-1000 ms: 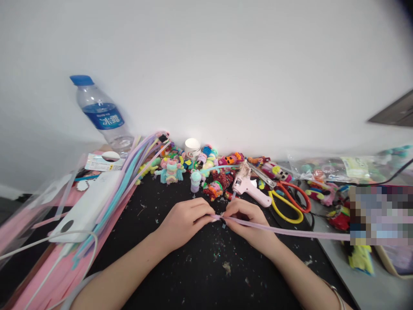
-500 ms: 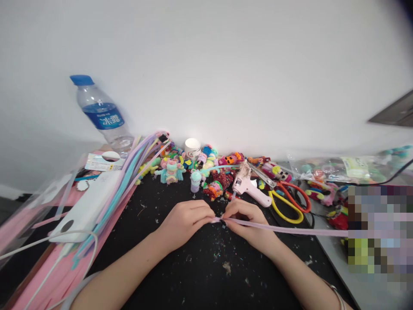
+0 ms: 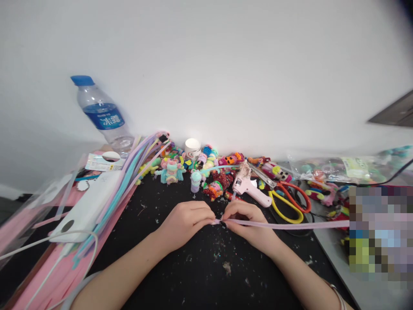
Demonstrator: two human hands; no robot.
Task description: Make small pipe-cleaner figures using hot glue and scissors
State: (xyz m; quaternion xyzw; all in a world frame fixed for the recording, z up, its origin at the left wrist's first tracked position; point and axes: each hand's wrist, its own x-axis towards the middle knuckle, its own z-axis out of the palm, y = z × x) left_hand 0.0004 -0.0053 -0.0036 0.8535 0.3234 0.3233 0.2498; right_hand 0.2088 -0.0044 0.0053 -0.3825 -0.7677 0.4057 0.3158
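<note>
Over the black table surface, my left hand (image 3: 190, 221) is closed on the short end of a pale pink fuzzy strip (image 3: 290, 225). My right hand (image 3: 247, 219) pinches the same strip just beside it, fingertips nearly touching the left ones. From there the strip stretches off to the right. A small dark bit shows between the fingertips; I cannot make out what it is. Behind my right hand lies a pink glue gun (image 3: 250, 188), with yellow-handled scissors (image 3: 285, 209) and red-handled scissors (image 3: 295, 198) next to it.
Small colourful fuzzy figures (image 3: 172, 171) line the wall around a white paper cup (image 3: 192, 147). At the left are a tilted water bottle (image 3: 105, 115), a bundle of pastel strips (image 3: 124, 185) and a white cable (image 3: 74, 232). Clear bags (image 3: 332, 168) lie at the right.
The long free part of the pink strip has risen slightly at the right. Both hands stay in nearly the same place, still closed on it.
</note>
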